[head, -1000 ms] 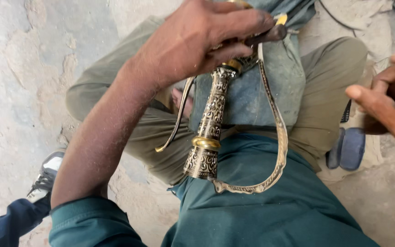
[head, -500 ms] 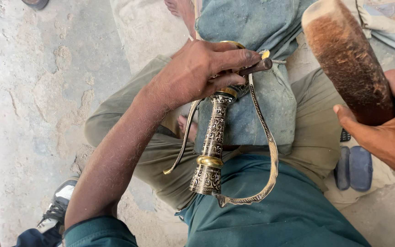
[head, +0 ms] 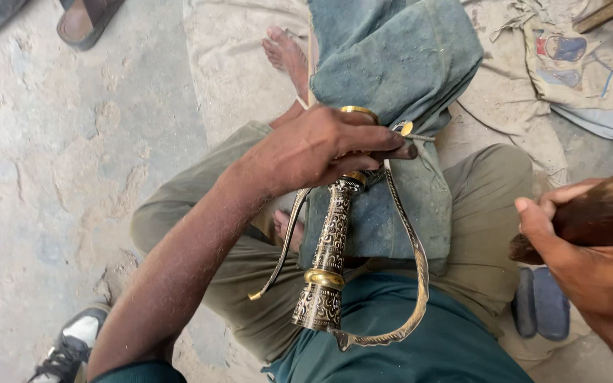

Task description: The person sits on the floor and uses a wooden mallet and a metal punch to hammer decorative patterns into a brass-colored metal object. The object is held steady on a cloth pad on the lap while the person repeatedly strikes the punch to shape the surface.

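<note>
On the dusty concrete floor [head: 58, 177], beside a pale ground cloth [head: 235, 64], the person sits cross-legged with a folded blue-grey cloth [head: 399, 64] draped over the lap. Across that cloth lies an ornate engraved sword hilt [head: 328, 255] with a curved brass guard [head: 413, 269], its long axis running from the pommel end near the person's belly up and away toward the knees. The left hand [head: 321, 149] sits at the far end of the grip, fingers curled tight around the crossguard region — thumb pressed along a dark stub jutting to the right. The right hand [head: 590, 262] is well apart at the right edge, fingers wrapped around a brown, fibrous brush-like block [head: 604, 213] — so the left hand is the one on the hilt.
</note>
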